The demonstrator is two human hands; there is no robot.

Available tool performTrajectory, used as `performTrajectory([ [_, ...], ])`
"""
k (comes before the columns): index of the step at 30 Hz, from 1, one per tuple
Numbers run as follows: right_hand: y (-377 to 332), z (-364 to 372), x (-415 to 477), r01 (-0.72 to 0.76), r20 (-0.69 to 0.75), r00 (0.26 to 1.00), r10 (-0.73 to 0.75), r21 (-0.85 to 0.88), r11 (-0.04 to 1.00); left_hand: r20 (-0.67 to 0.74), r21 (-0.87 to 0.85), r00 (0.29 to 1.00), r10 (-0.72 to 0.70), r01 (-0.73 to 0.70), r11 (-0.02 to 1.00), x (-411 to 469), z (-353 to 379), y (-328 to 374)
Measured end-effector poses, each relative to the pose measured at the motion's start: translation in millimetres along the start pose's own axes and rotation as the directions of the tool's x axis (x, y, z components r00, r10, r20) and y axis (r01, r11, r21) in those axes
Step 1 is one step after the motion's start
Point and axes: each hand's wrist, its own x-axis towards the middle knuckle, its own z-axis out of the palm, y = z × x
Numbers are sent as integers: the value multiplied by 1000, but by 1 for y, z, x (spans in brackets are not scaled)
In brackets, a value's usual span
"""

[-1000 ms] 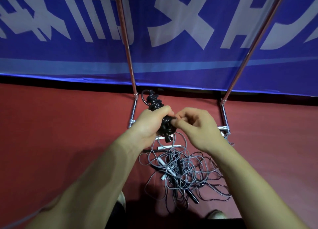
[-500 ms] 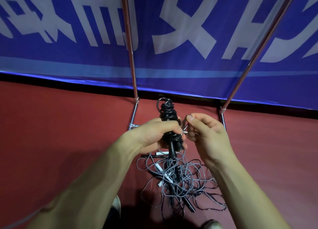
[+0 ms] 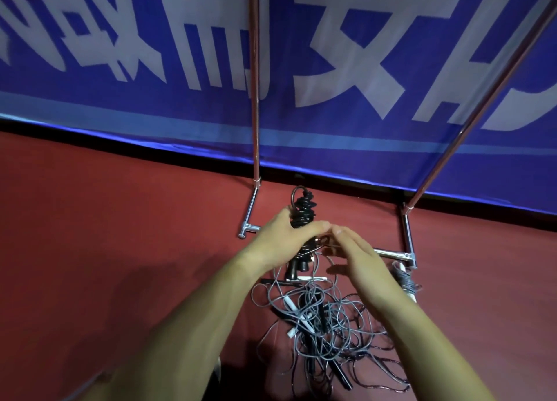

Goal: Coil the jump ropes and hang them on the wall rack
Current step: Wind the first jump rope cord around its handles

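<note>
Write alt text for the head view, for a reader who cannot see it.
A person's left hand grips a coiled black jump rope upright, with the right hand close beside it, its grip hidden. Below them a tangle of loose ropes lies on the red floor, before a metal rack and a blue banner.

A dark red floor (image 3: 75, 234) runs from near to far. Along its far edge hangs a blue banner (image 3: 211, 111) bearing large white characters (image 3: 346, 2) and a paler stripe (image 3: 331, 141) low down. A soft shadow (image 3: 156, 280) darkens the near-left floor.
</note>
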Motion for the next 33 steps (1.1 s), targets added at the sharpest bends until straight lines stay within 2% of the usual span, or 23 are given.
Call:
performTrajectory([
  [5, -7, 16, 2, 33, 78, 996, -45, 154, 988, -73, -183, 997, -34, 20, 983, -1, 2, 13],
  [9, -27, 14, 7, 123, 36, 989, -142, 319, 940, 22, -310, 997, 79, -69, 948, -6, -6, 31],
  [10, -37, 13, 9, 156, 44, 983, -179, 315, 936, 15, -333, 993, 116, -105, 937, -7, -10, 37],
  [14, -90, 19, 23, 306, 63, 946, -319, 162, 938, -193, -402, 962, 193, -257, 879, -5, -28, 78],
  [20, -208, 31, 57, 456, -9, 890, -456, 71, 887, -405, -291, 852, 331, -464, 837, 7, -74, 178],
  [25, -304, 28, 93, 555, 20, 832, -555, -74, 829, -438, -293, 825, 356, -506, 811, 19, -118, 253],
  [28, -349, 22, 108, 596, 48, 802, -596, -145, 790, -467, -218, 787, 403, -545, 810, 31, -140, 292],
  [33, -403, 19, 137, 613, -19, 768, -640, -266, 744, -509, -206, 759, 406, -565, 799, 61, -161, 356],
])
